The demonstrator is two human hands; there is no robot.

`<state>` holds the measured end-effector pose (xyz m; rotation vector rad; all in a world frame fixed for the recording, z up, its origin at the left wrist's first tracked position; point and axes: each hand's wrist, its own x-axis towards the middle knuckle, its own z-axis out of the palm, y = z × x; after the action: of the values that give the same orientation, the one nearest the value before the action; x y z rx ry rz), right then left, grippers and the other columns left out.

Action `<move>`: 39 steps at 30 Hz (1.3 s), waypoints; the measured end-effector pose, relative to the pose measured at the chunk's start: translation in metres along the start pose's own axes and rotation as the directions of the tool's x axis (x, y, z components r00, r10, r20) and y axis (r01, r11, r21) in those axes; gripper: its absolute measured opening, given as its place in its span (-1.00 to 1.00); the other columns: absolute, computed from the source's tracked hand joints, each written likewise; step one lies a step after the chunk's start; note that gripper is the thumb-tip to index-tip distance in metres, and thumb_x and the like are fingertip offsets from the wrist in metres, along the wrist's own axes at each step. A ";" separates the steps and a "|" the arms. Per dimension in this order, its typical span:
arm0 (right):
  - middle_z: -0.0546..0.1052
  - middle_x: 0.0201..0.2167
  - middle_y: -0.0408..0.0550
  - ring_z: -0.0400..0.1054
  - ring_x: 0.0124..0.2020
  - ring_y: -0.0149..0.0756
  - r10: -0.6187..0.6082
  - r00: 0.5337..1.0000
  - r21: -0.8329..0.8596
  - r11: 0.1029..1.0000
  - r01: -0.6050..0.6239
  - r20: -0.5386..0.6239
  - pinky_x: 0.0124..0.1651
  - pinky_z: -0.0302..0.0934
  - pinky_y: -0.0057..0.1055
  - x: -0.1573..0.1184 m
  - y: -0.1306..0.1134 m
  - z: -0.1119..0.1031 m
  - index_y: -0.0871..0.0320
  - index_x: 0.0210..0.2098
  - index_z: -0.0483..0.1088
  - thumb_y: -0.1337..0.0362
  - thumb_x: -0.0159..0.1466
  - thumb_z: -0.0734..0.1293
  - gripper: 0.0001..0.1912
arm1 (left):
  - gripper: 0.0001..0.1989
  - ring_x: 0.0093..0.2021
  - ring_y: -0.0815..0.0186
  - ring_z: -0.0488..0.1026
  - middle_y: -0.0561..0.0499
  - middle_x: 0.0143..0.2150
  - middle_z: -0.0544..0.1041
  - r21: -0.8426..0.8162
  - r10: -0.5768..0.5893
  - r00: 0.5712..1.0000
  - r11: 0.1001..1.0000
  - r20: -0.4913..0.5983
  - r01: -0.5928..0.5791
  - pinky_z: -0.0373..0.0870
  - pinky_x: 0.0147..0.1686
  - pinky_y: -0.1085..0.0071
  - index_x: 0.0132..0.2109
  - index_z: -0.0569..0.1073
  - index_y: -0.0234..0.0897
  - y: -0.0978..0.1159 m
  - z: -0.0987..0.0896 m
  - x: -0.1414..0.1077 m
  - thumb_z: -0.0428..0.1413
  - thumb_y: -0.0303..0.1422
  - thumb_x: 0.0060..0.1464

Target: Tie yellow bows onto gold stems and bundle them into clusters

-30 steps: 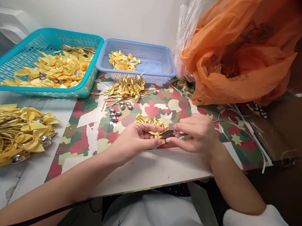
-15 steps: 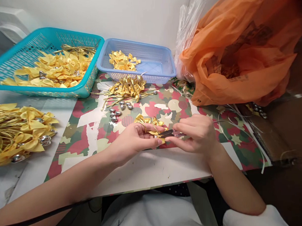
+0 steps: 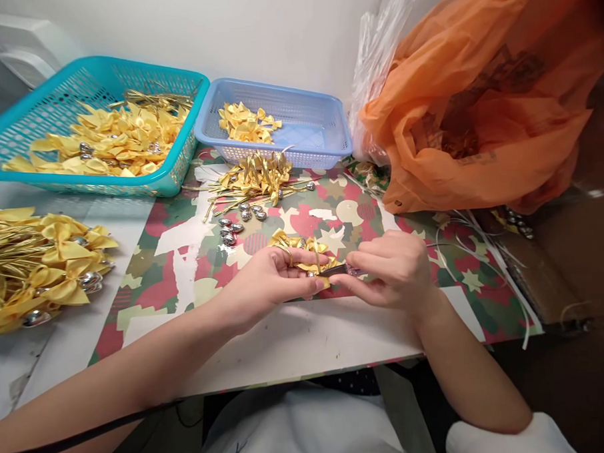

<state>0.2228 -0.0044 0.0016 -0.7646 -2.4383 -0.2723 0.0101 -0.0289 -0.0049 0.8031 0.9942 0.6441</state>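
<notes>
My left hand [image 3: 277,278] pinches a yellow ribbon bow [image 3: 326,283] with gold cord and a silver bead, low over the middle of the mat. Between the thumb and fingers of my right hand [image 3: 394,268] is a pair of small snips [image 3: 336,270]. Their dark blades look closed and reach the gold cord by my left fingertips. Just beyond my left fingers lie more yellow bows [image 3: 279,238], partly covered by that hand. Farther back are a few silver beads [image 3: 227,233] and a heap of bows with gold cords [image 3: 260,177].
A teal basket [image 3: 173,166] of bows stands back left, beside a blue basket [image 3: 323,145] with fewer bows. Large bow bundles [image 3: 48,264] lie at the left. An orange plastic bag [image 3: 480,185] bulges at the right, with white strips [image 3: 504,278] near the patterned mat's [image 3: 149,293] edge.
The snips' blades, parted before, now look closed at the cord. A piece of gold cord stands more upright by my left fingertips. Both hands have stayed nearly in place.
</notes>
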 end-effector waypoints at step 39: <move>0.19 -0.72 -0.25 0.00 -0.65 -0.52 0.258 0.960 0.355 0.891 -0.281 0.113 -0.51 -0.09 -0.49 -0.002 0.002 0.008 0.18 -0.63 0.27 -0.06 0.34 0.18 -0.45 | -0.77 -0.25 0.31 0.57 -0.02 -0.15 0.54 0.174 0.365 0.931 0.916 0.007 -0.361 0.54 -0.23 0.45 -0.14 0.47 -0.27 -0.003 0.005 -0.001 0.28 -0.39 0.03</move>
<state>0.2220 -0.0009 -0.0063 -0.9340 -2.3029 0.3157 0.0145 -0.0326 -0.0056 1.1521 0.9399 0.8968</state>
